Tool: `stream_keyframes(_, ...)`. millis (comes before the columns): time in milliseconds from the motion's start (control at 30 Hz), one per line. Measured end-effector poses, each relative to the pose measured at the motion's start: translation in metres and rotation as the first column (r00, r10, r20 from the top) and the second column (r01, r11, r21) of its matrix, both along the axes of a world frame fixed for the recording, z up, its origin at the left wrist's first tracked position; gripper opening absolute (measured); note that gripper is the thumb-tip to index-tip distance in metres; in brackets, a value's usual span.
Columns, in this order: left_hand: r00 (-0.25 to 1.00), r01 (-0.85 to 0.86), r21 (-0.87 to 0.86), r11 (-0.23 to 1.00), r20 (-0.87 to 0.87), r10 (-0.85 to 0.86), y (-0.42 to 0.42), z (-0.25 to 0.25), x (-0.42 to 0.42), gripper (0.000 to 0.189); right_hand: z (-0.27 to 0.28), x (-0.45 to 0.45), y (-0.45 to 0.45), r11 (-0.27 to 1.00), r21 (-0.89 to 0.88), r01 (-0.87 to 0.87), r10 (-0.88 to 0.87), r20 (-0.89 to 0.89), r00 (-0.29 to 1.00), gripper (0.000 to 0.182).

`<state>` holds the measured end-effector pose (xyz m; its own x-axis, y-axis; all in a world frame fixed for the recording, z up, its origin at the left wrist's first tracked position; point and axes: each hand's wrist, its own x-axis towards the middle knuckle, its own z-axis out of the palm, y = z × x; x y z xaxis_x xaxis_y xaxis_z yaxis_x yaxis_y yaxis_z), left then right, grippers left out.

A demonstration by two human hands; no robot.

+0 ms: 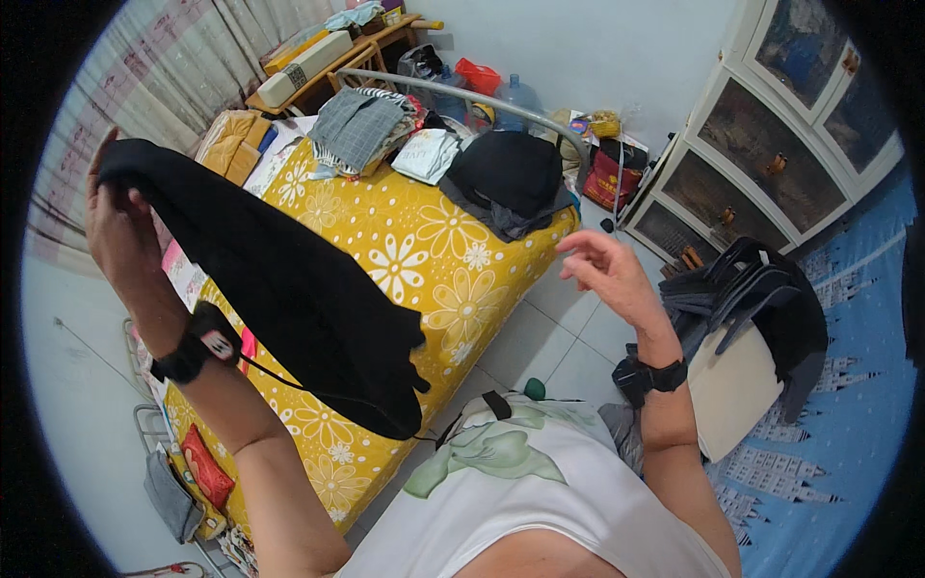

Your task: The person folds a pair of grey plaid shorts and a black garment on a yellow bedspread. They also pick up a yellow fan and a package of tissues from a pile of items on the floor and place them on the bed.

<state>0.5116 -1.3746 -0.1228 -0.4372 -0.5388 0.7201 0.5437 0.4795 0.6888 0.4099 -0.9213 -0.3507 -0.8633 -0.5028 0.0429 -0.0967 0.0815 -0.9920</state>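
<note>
My left hand is raised at the left, gripping one end of a black garment. From there the dark cloth slants down to the right in front of the bed, its lower end by my shirt. What kind of garment it is, I cannot tell. My right hand hovers over the gap beside the bed, fingers bent and apart, with nothing in it. Beyond it, on the bed's corner, sits a pile of black and dark grey clothes. A folded white garment and a stack topped by grey checked cloth lie farther left.
A yellow flowered sheet covers the bed, which has a metal end rail. Dark clothes and a cream panel rest on a blue patterned cover at right. A white cabinet stands behind. Water bottles stand past the rail.
</note>
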Motion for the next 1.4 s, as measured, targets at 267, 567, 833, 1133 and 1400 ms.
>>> stream_keyframes(267, 0.999, 0.034, 0.113, 0.993, -0.006, -0.034, -0.072, 0.033, -0.150, 0.033, -0.021, -0.085, 0.062, 0.996, -0.058, 0.074, -0.066, 0.142, 0.988, 0.015)
stream_keyframes(567, 0.942, 0.295, 0.089, 0.951, 0.139, -0.305, -0.072, 0.002, -0.375, 0.038, -0.049, -0.170, 0.086, 0.987, 0.068, 0.148, -0.159, 0.218, 0.963, 0.014)
stream_keyframes(833, 0.909, 0.230, 0.189, 0.954, 0.307, -0.281, 0.008, -0.099, -0.621, 0.034, -0.043, -0.262, 0.084, 0.954, 0.200, 0.221, -0.270, 0.263, 0.926, 0.015)
stream_keyframes(1133, 0.445, 0.604, 0.482, 0.635, 0.457, -0.770, 0.084, -0.310, -0.770, 0.054, -0.063, -0.323, 0.058, 0.946, 0.238, 0.220, -0.293, 0.342, 0.893, 0.017)
stream_keyframes(1400, 0.232, 0.417, 0.712, 0.565, 0.517, -0.824, 0.096, -0.443, -0.630, 0.022, -0.084, -0.349, 0.052, 0.956, 0.284, 0.076, -0.188, 0.391, 0.901, 0.019)
